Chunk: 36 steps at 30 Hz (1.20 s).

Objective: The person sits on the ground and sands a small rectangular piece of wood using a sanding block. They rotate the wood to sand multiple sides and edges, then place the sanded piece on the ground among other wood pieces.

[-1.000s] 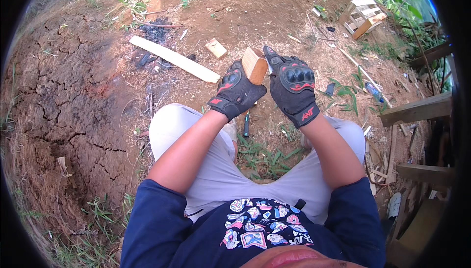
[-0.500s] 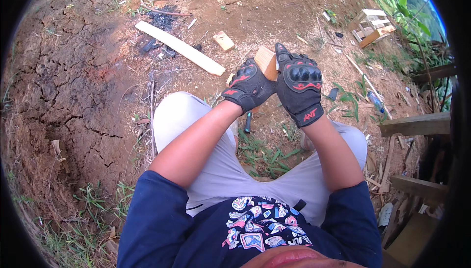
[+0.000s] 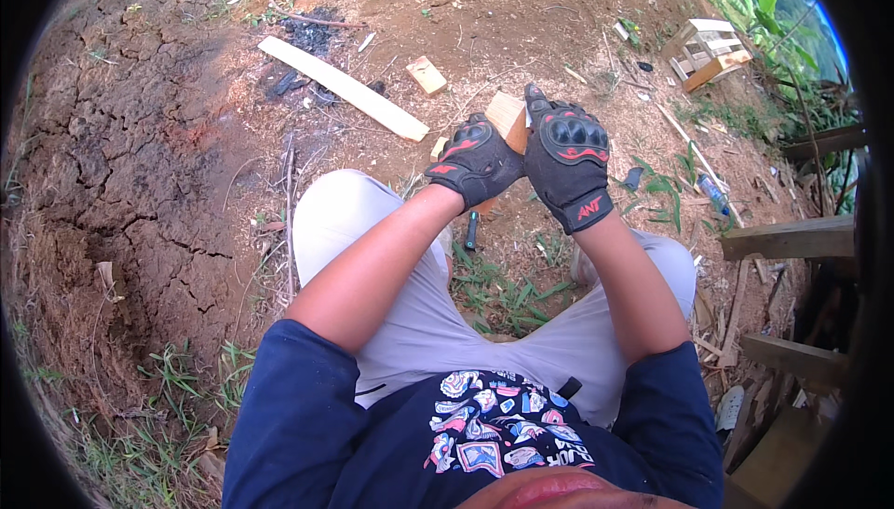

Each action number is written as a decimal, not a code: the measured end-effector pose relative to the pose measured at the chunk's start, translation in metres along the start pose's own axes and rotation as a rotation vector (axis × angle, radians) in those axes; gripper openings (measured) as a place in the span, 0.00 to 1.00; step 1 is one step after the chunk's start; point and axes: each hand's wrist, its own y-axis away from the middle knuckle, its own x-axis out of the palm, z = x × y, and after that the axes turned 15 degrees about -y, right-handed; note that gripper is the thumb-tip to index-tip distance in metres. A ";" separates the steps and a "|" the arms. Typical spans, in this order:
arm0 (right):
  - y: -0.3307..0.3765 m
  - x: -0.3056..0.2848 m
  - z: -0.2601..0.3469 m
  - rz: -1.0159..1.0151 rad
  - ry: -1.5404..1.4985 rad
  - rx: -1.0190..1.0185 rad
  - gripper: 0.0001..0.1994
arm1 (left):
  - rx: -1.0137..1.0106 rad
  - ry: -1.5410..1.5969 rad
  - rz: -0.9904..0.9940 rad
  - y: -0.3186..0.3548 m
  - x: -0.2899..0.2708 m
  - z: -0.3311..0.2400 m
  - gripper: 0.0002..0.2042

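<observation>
I sit on bare earth with my knees apart. Both hands wear black gloves with red knuckle pads. My left hand [image 3: 475, 162] and my right hand [image 3: 566, 155] are raised together in front of me, both closed around a small pale wooden block [image 3: 507, 118]. The block's top corner shows between the gloves; its lower part is hidden by my fingers. A dark-handled tool [image 3: 471, 230] lies on the ground between my knees, below the hands.
A long pale plank [image 3: 343, 88] lies on the dirt at the upper left, beside a charred patch [image 3: 307, 36]. A small wood offcut [image 3: 426, 74] sits near it. A small slatted wooden crate [image 3: 705, 51] stands upper right. Wooden beams [image 3: 787, 237] line the right edge.
The view has tilted slightly, so the ground things sit lower in the frame. My hands stay together on the block, which has turned a little between the gloves.
</observation>
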 end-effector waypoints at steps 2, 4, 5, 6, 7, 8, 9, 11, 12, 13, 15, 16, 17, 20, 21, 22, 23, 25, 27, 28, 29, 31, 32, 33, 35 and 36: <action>-0.001 0.001 0.001 0.026 0.026 0.016 0.21 | -0.068 0.158 0.079 0.003 -0.015 -0.002 0.43; -0.003 -0.001 -0.002 0.048 0.045 0.026 0.21 | -0.146 0.113 0.198 0.004 -0.021 -0.010 0.43; -0.002 -0.002 -0.003 0.063 0.057 0.033 0.21 | -0.184 0.094 0.261 0.005 -0.020 -0.012 0.43; -0.001 -0.003 -0.003 0.078 0.069 0.039 0.21 | -0.082 0.075 0.247 0.003 -0.016 -0.010 0.42; 0.002 -0.004 0.000 0.075 0.069 0.041 0.23 | -0.082 0.094 0.190 0.004 -0.014 -0.008 0.41; 0.006 -0.003 0.005 0.073 0.067 0.039 0.25 | -0.085 0.111 0.131 0.006 -0.019 -0.009 0.41; 0.007 -0.003 0.007 0.070 0.064 0.038 0.27 | -0.089 0.127 0.072 0.008 -0.024 -0.010 0.40; 0.007 -0.005 0.005 0.072 0.029 -0.002 0.28 | -0.118 0.073 0.171 0.008 -0.032 -0.013 0.38; 0.006 -0.006 0.003 0.073 0.012 -0.021 0.29 | -0.129 0.078 0.211 0.004 -0.034 -0.013 0.37; 0.005 -0.007 0.002 0.073 -0.005 -0.039 0.29 | -0.139 0.082 0.252 -0.001 -0.035 -0.013 0.36; 0.004 -0.002 0.004 0.025 0.006 -0.041 0.30 | -0.085 0.045 0.148 -0.002 -0.027 -0.010 0.33; 0.012 -0.002 0.010 0.035 0.021 -0.036 0.30 | -0.064 0.062 0.133 0.002 -0.021 -0.007 0.32; 0.013 -0.004 0.011 0.042 0.037 -0.036 0.29 | -0.044 0.079 0.111 0.004 -0.026 -0.011 0.31; 0.008 -0.008 0.003 0.081 -0.144 0.015 0.28 | -0.045 0.040 0.105 -0.006 -0.003 0.009 0.31; 0.010 -0.014 -0.003 0.102 -0.190 0.048 0.28 | -0.081 0.084 0.118 -0.004 -0.005 0.003 0.31; 0.000 -0.022 -0.011 -0.037 -0.215 0.035 0.26 | -0.120 0.075 0.122 -0.004 -0.010 -0.001 0.35; -0.008 -0.029 -0.016 -0.152 -0.207 0.030 0.25 | -0.126 0.096 0.137 -0.002 -0.014 -0.004 0.37; -0.012 -0.014 -0.035 -0.175 -0.126 0.048 0.25 | -0.130 0.137 0.165 0.001 -0.022 -0.010 0.40; 0.005 0.001 -0.016 0.024 -0.130 0.052 0.25 | -0.117 0.116 0.211 0.004 -0.035 -0.015 0.40; 0.014 -0.002 -0.006 0.012 -0.057 -0.030 0.21 | -0.113 0.113 0.168 0.007 -0.030 -0.011 0.39; 0.007 -0.007 -0.004 -0.044 -0.111 -0.083 0.21 | -0.110 0.111 0.123 0.007 -0.023 -0.005 0.37; 0.003 -0.023 -0.008 -0.136 -0.214 -0.184 0.20 | -0.136 0.096 0.138 -0.002 -0.012 0.006 0.38; -0.004 -0.022 -0.022 -0.229 -0.182 -0.152 0.20 | -0.118 0.088 0.106 -0.001 -0.016 -0.002 0.39; -0.010 -0.020 -0.034 -0.183 -0.109 -0.061 0.20 | -0.104 0.082 0.072 0.001 -0.018 -0.007 0.40; 0.000 -0.009 -0.029 0.026 -0.082 0.003 0.25 | 0.007 0.063 0.070 0.001 -0.005 -0.004 0.38; 0.021 0.001 -0.009 0.053 -0.010 0.018 0.25 | 0.066 0.013 0.063 0.004 -0.006 -0.002 0.36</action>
